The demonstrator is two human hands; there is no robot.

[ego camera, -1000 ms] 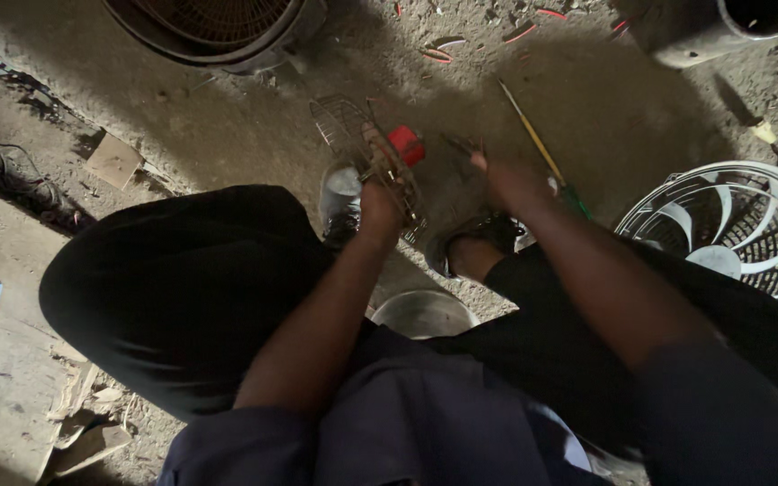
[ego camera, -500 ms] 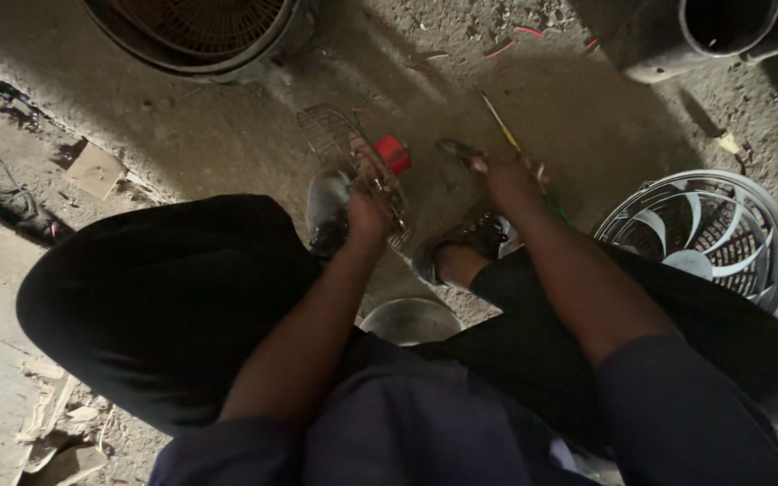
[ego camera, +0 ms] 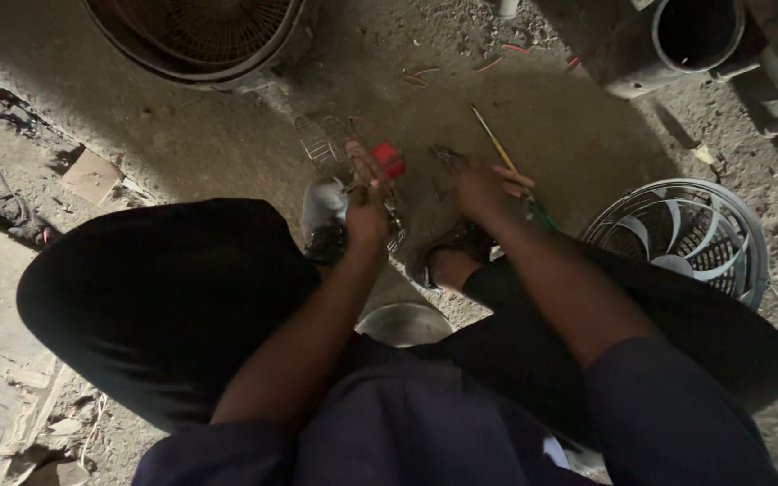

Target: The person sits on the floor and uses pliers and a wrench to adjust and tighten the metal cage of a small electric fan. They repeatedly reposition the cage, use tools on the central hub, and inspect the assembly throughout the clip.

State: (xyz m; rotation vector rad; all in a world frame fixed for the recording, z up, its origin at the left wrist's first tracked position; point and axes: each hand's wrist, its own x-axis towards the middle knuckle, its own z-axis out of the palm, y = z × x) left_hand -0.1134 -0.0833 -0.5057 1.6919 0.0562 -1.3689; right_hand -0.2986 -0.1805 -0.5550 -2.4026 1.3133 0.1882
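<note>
- Head view: person seated on a dusty floor (ego camera: 182, 144), dark-trousered knees spread left and right, both bare forearms reaching away from the body.
- Left hand (ego camera: 366, 202) is raised at the wrist, fingers closed around a small wire guard (ego camera: 330, 144) with a red part (ego camera: 388, 158) beside the thumb.
- Right hand (ego camera: 483, 191) lies palm down to the right of it, near a thin yellow-handled tool (ego camera: 494, 140); whether it grips anything cannot be told.
- Pale fan grille (ego camera: 688, 234) lies at right; a large round fan cage (ego camera: 200, 36) sits far left.
</note>
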